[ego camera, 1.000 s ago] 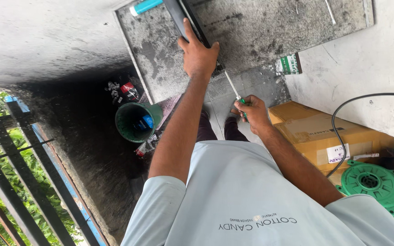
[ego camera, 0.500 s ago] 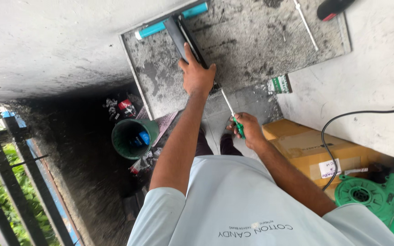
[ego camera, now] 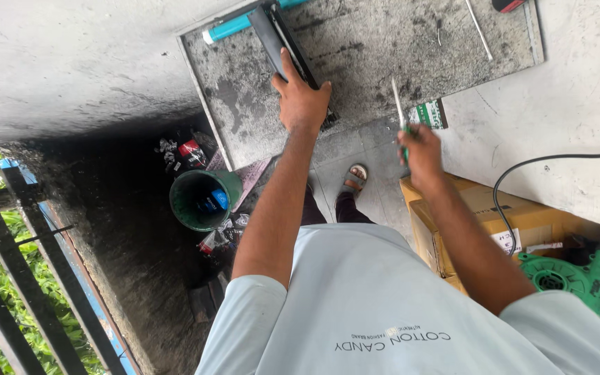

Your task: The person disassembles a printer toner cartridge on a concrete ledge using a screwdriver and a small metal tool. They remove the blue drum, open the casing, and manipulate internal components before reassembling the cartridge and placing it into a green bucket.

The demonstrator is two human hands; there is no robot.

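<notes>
Left hand [ego camera: 303,101] presses flat on a dark metal bar [ego camera: 282,38] lying across a sooty panel [ego camera: 383,48]; right hand [ego camera: 421,149] grips a thin screwdriver [ego camera: 398,104] – its handle hidden in the fist; the bar's far end is cut off – a green blower [ego camera: 578,278] sits partly out of frame.

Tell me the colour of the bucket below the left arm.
Dark green: the bucket shows it best in the head view, with colourful packets inside.

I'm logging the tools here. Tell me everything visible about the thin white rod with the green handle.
The thin white rod with the green handle looks like a slim screwdriver: a straight pale shaft, the handle mostly hidden. The right hand grips that handle, the shaft pointing at the sooty grey metal panel. Whether its tip touches the panel is unclear.
</notes>
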